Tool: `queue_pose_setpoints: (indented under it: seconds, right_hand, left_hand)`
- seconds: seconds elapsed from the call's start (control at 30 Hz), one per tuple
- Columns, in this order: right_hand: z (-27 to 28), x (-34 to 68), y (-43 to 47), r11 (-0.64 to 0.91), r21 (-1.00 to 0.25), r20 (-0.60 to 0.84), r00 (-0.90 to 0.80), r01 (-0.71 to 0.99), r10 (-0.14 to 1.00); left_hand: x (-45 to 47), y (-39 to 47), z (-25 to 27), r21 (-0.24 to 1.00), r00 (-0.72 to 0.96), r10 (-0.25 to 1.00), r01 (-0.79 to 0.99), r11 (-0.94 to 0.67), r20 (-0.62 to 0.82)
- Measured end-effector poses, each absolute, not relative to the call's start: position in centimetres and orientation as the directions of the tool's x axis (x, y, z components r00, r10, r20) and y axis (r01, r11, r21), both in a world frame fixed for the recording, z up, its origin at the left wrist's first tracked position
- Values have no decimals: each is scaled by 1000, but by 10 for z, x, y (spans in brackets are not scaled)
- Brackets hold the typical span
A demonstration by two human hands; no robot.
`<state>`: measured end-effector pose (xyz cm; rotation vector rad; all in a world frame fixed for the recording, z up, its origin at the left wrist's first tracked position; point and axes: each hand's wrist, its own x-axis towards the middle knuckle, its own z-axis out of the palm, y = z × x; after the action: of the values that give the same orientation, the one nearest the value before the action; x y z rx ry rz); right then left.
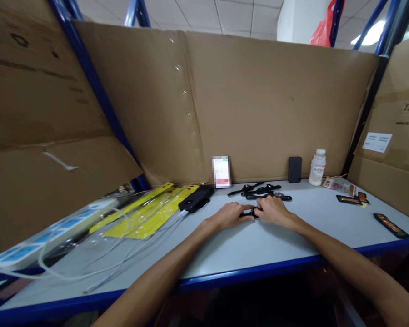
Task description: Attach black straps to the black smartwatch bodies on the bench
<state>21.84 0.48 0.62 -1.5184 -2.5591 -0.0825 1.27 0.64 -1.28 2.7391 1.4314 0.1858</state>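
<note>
Pale tabletop (259,250) underlies fingers (260,211) holding black item (254,215).

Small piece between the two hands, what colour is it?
The small piece looks black, seen best in the head view.

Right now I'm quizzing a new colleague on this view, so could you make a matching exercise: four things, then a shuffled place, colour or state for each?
1. Black piece
2. Bottle
3. Bag
4. Power strip

A. red
B. white and blue
C. between the left hand and right hand
D. upright, capped

Pairs: 1-C, 2-D, 3-A, 4-B
</note>
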Motion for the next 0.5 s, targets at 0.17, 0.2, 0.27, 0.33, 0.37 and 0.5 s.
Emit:
queue_pose_setpoints:
  seconds: [0.17, 0.2, 0.27, 0.33, 0.37, 0.5]
  right_hand:
    - [7, 224, 7, 626, -91, 169, -607, 775, 777]
    - [8, 225, 8, 643, -109, 168, -623, 758, 764]
    - [7, 224, 7, 635, -141, 186, -609, 760, 771]
    - [6, 223, 7, 586, -145, 217, -552, 797, 805]
    - [5, 222, 7, 560, -133, 224, -526, 818, 821]
    - [4, 222, 8, 559, -78, 178, -540, 826, 823]
  left_hand:
    - [14, 5, -11, 77, 555, 829, 826, -559, 69]
    - [14, 5, -11, 75, 555, 829, 826, -559, 70]
    - [13, 5, -12, 76, 557, 828, 824, -561, 71]
    - [13, 6, -12, 83, 562, 823, 819, -567, 76]
    - [12, 6, -13, 91, 568, 819, 814, -574, 81]
    - [12, 7, -13, 111, 571, 816, 809, -578, 87]
